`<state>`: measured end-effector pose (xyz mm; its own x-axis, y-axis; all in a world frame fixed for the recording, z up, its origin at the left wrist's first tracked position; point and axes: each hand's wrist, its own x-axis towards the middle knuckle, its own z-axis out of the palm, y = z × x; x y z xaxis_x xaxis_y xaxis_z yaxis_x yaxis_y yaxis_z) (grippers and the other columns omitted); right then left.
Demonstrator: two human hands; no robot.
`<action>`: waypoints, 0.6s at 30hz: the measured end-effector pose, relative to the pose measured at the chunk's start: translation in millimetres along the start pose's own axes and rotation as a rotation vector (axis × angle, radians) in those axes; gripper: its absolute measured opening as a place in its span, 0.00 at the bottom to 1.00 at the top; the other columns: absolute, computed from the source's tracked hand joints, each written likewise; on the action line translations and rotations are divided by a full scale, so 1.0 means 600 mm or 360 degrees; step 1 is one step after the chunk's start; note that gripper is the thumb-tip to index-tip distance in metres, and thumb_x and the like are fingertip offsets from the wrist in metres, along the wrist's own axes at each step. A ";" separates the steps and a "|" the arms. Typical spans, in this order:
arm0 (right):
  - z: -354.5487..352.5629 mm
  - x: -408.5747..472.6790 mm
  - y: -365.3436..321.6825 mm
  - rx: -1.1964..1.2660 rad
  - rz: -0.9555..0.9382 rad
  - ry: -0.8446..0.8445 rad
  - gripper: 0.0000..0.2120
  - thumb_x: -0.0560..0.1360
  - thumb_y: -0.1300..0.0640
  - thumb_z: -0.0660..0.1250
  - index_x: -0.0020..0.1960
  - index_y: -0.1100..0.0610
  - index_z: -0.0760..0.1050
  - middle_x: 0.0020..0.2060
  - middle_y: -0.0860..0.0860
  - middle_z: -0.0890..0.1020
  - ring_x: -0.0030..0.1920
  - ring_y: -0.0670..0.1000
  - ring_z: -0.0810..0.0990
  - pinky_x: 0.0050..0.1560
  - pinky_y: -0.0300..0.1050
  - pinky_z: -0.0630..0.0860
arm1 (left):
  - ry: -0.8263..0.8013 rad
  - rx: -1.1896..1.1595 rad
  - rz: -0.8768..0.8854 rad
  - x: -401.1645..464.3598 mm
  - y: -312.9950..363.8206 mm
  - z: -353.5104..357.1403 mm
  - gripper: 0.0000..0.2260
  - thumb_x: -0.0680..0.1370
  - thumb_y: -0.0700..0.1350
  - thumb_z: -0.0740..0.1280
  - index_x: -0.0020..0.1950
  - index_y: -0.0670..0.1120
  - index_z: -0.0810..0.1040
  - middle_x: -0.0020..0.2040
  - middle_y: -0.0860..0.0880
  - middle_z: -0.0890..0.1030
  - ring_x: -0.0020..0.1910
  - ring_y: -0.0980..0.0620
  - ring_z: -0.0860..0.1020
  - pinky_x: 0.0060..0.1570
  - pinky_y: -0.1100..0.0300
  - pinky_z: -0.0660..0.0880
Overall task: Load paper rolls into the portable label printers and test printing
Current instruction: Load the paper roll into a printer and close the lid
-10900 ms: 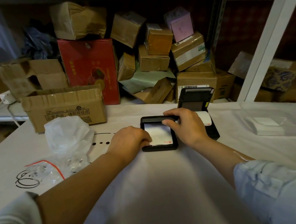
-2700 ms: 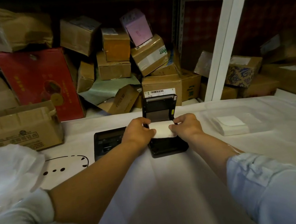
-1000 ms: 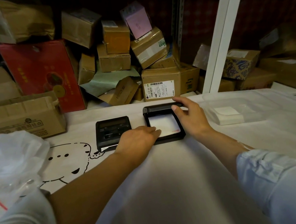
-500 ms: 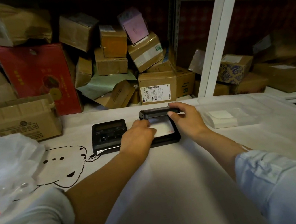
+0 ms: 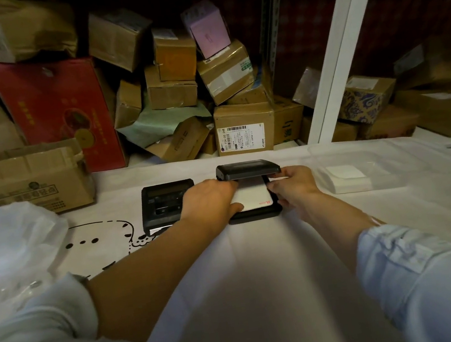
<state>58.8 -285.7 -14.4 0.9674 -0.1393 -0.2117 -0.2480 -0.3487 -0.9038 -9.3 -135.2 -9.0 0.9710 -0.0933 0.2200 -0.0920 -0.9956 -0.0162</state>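
A black label printer [image 5: 254, 214] lies on the white table cover at centre, its lid [image 5: 247, 169] raised a little at the far end. White label paper [image 5: 253, 198] shows on its top face, with a small red mark near the corner. My left hand [image 5: 208, 199] rests on the printer's left side, thumb on the paper. My right hand [image 5: 293, 185] grips the right edge under the lid. A second black printer [image 5: 163, 205] lies shut just to the left, paper showing at its front edge.
A clear lidded box [image 5: 363, 163] holding a white label stack [image 5: 348, 177] stands to the right. A crumpled plastic bag [image 5: 10, 247] lies at the left. Cardboard boxes [image 5: 244, 127] pile up behind the table, and a white shelf post [image 5: 337, 45] rises at back right.
The printer's lid, pressed flat a second ago, has lifted slightly at the far end. My right hand moved from the lid's top to the right edge; my left hand slid onto the printer.
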 end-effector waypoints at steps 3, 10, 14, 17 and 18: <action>0.002 -0.001 -0.002 -0.0153 -0.0071 0.0085 0.19 0.69 0.58 0.76 0.58 0.55 0.76 0.57 0.54 0.79 0.57 0.57 0.77 0.58 0.50 0.77 | -0.0016 -0.0030 0.0005 0.002 0.000 -0.005 0.22 0.77 0.57 0.63 0.69 0.52 0.68 0.60 0.46 0.78 0.59 0.46 0.76 0.54 0.52 0.76; 0.004 -0.002 -0.002 -0.0127 -0.0054 0.0016 0.19 0.69 0.57 0.76 0.58 0.58 0.77 0.54 0.55 0.81 0.51 0.57 0.80 0.52 0.51 0.80 | -0.0026 -0.0026 0.0045 -0.008 -0.005 0.001 0.25 0.76 0.57 0.64 0.72 0.53 0.65 0.64 0.46 0.76 0.63 0.46 0.73 0.58 0.50 0.76; -0.005 -0.016 -0.007 -0.0012 0.0121 -0.0084 0.11 0.70 0.59 0.75 0.50 0.61 0.79 0.44 0.59 0.83 0.31 0.52 0.78 0.37 0.44 0.81 | 0.0068 -0.0065 0.0111 -0.018 -0.009 -0.001 0.17 0.78 0.55 0.62 0.65 0.52 0.73 0.59 0.48 0.78 0.58 0.49 0.75 0.53 0.54 0.76; -0.008 -0.021 -0.008 0.0030 0.0147 -0.0110 0.08 0.70 0.62 0.75 0.47 0.62 0.78 0.42 0.59 0.82 0.29 0.50 0.78 0.38 0.43 0.81 | 0.0099 -0.0116 0.0125 -0.029 -0.024 -0.009 0.11 0.80 0.52 0.58 0.55 0.51 0.77 0.50 0.51 0.79 0.47 0.52 0.76 0.46 0.57 0.76; -0.010 -0.022 -0.007 0.0034 0.0140 -0.0119 0.08 0.71 0.63 0.74 0.48 0.62 0.78 0.42 0.59 0.82 0.29 0.50 0.78 0.38 0.43 0.81 | 0.0074 -0.0116 0.0083 -0.031 -0.028 -0.011 0.10 0.80 0.51 0.57 0.53 0.50 0.77 0.47 0.51 0.78 0.45 0.52 0.76 0.44 0.58 0.76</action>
<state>47.0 -287.7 -5.6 0.9433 -0.0988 -0.3169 -0.3317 -0.3181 -0.8881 -27.2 -116.8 -6.2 0.9534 -0.1429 0.2658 -0.1596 -0.9863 0.0419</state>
